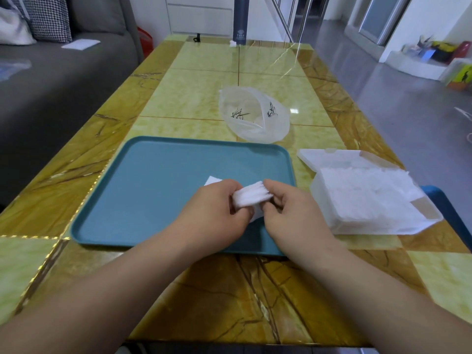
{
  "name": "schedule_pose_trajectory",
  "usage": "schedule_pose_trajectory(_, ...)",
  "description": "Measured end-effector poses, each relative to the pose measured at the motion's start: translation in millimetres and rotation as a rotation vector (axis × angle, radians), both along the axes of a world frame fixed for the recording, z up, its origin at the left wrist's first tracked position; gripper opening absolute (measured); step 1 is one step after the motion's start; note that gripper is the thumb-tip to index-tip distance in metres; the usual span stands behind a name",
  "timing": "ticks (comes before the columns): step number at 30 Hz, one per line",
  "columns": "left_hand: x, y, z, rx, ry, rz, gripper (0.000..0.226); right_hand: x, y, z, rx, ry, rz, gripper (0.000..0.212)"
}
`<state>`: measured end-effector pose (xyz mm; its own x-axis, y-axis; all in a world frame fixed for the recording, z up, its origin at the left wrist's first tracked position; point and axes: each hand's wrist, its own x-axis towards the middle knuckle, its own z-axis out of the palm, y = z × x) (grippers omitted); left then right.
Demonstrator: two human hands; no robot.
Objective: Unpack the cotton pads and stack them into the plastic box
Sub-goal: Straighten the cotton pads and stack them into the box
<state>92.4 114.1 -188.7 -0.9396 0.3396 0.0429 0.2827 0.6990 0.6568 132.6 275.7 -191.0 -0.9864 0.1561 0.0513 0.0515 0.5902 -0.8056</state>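
A small stack of white cotton pads (251,198) is held edge-up above the blue tray (153,180). My left hand (214,215) grips its left end and my right hand (293,213) pinches its right end. A few more white pads (213,180) lie flat on the tray under my hands, mostly hidden. To the right stands the translucent plastic box (321,198) with its lid (332,159) flipped open behind it; white pads (367,198) fill the box. The clear packaging bag (252,116) with black print lies beyond the tray.
The tray sits on a yellow marble-patterned table (204,98). A dark cylindrical bottle (240,19) stands at the table's far edge beside a small white scrap (232,43). A grey sofa (63,80) runs along the left. A blue chair edge (444,200) shows right of the box.
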Motion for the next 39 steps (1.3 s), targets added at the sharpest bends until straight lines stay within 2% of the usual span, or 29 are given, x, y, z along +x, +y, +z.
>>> schedule_pose_trajectory(5, -4, -7, 4, -0.001, 0.026, -0.057, 0.003, -3, 1, -1, -0.112, -0.058, 0.032, 0.066)
schedule_pose_trajectory(6, -4, -10, 6, -0.007, 0.015, -0.084, 0.005, -3, 2, 1, -0.113, -0.061, 0.048, 0.065)
schedule_pose_trajectory(8, -7, -15, 10, -0.014, 0.004, -0.094, 0.018, -5, 5, 5, -0.082, -0.057, 0.052, 0.044)
schedule_pose_trajectory(10, -16, -23, 14, -0.023, 0.016, 0.024, 0.028, -8, 6, 10, -0.081, -0.028, 0.008, 0.027)
schedule_pose_trajectory(13, -30, -36, 15, -0.187, 0.056, 0.240, 0.028, -12, 6, 9, -0.122, 0.007, -0.073, 0.022)
schedule_pose_trajectory(15, -34, -39, 11, -0.312, -0.007, 0.242, 0.040, -13, 5, 8, -0.146, 0.004, -0.102, 0.021)
schedule_pose_trajectory(17, -33, -38, 8, -0.332, -0.055, 0.197, 0.039, -14, 5, 6, -0.161, -0.005, -0.113, 0.021)
schedule_pose_trajectory(22, -29, -32, 10, -0.195, -0.090, 0.161, 0.027, -16, 5, 4, -0.173, -0.030, -0.110, 0.021)
schedule_pose_trajectory(26, -28, -34, 12, -0.106, -0.030, 0.183, 0.014, -16, 7, 4, -0.230, -0.036, -0.133, 0.020)
schedule_pose_trajectory(30, -27, -39, 22, 0.103, 0.028, 0.222, 0.009, -19, 9, 3, -0.244, -0.044, -0.160, 0.020)
schedule_pose_trajectory(34, -16, -42, 34, 0.384, -0.112, 0.096, 0.011, -19, 11, 5, -0.273, -0.029, -0.151, 0.021)
schedule_pose_trajectory(39, -11, -40, 34, 0.457, -0.249, -0.073, 0.009, -16, 12, 13, -0.371, -0.045, -0.016, 0.027)
